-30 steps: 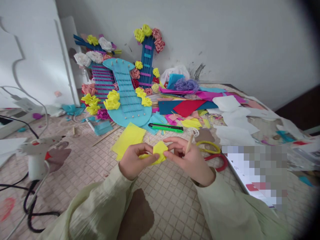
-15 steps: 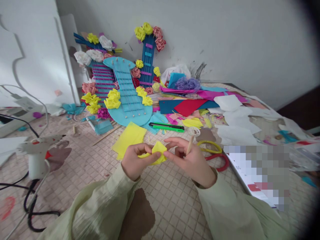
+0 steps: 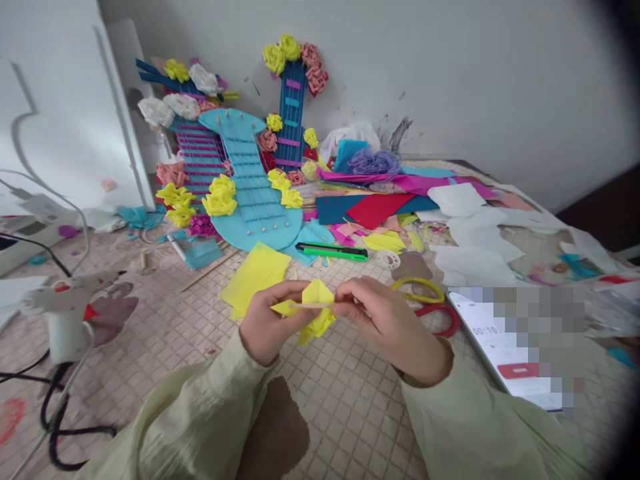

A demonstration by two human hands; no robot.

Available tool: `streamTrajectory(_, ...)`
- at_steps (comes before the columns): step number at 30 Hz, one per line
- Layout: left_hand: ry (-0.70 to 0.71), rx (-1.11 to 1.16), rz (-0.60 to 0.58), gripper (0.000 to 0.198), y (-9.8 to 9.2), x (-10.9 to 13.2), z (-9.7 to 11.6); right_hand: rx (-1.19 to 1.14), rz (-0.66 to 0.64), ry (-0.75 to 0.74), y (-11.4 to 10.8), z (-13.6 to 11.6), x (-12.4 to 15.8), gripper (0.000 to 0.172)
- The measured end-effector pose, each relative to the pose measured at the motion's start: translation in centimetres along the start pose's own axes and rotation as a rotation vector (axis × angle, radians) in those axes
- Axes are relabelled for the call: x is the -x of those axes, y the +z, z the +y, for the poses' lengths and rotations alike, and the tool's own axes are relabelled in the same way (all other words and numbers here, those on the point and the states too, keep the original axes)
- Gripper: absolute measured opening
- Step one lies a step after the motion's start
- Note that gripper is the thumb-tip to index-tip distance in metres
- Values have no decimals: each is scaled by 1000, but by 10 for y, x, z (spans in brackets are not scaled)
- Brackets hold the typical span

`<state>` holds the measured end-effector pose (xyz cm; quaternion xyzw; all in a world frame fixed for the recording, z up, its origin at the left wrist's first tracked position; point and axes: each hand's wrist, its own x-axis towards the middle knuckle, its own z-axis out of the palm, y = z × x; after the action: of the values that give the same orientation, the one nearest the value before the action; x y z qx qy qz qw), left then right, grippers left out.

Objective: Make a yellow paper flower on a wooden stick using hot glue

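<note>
Your left hand (image 3: 267, 328) pinches the folded yellow paper (image 3: 316, 293) just above the desk (image 3: 340, 400). Your right hand (image 3: 387, 323) is closed on a thin stick (image 3: 306, 305) laid across it. Beyond lie a yellow sheet (image 3: 255, 273) and a green cutter (image 3: 333, 251).

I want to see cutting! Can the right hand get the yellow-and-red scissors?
Probably yes: the yellow-and-red scissors lie just beside the right hand with nothing between. But it is pinching a thin wooden stick on the folded yellow paper in the left hand.
</note>
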<state>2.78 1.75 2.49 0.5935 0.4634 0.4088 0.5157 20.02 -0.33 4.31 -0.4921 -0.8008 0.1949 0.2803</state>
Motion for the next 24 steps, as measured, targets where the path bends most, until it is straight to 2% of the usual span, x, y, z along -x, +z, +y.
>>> streamTrajectory(3,-19,-10,-8,24,1,2,2,61,32,-49,0,3,-1,20)
streamTrajectory(9,64,-84,-36,19,1,3,4,113,59,-138,2,7,-1,21)
streamTrajectory(17,124,-232,57,16,-1,2,4,41,187,-194,4,7,-2,24)
streamTrajectory(24,132,-264,70,16,-1,2,3,38,201,-219,6,10,-1,31)
